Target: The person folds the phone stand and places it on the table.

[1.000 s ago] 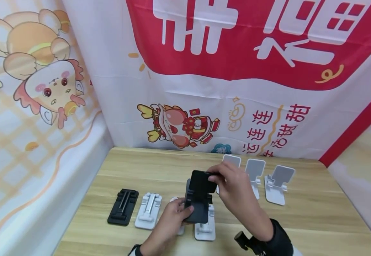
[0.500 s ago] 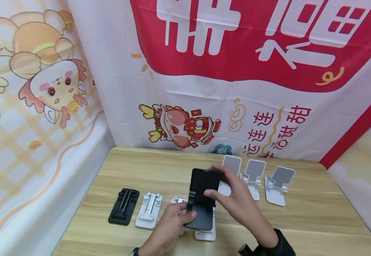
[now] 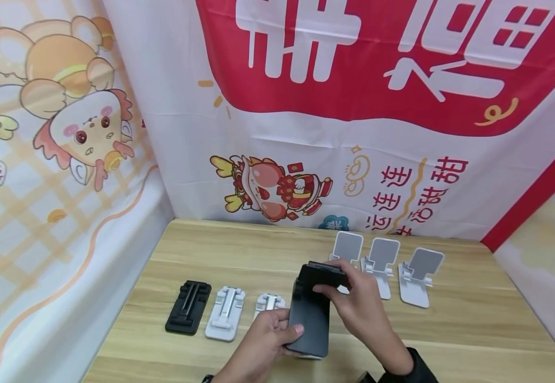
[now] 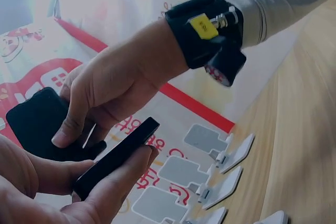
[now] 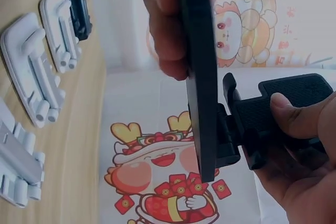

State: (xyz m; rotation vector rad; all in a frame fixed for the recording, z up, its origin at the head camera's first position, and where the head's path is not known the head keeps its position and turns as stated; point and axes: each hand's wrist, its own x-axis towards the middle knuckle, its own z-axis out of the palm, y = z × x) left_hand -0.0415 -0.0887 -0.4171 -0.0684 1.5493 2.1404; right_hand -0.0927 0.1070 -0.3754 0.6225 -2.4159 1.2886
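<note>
Held in the air over the table is a black folding phone stand [image 3: 309,324]. My left hand [image 3: 272,336] grips its flat base along the left edge, thumb on top. At the upper end my right hand [image 3: 357,298] pinches the stand's hinged plate [image 5: 296,98] between thumb and fingers. In the right wrist view the base [image 5: 202,87] appears edge-on, with the plate standing out from it at the hinge. The left wrist view shows the base as a thin dark slab between the left thumb and fingers.
Folded on the wooden table [image 3: 220,250] lie a black stand [image 3: 188,308] and white stands [image 3: 226,314] at the left. Three unfolded white stands with grey plates, one of them [image 3: 418,271] farthest right, stand behind the right hand. A printed cloth [image 3: 277,133] hangs behind the table.
The held stand has shifted slightly right and towards me. Its plate, earlier facing the head camera, has tipped so its top edge shows. The right hand has moved with the plate.
</note>
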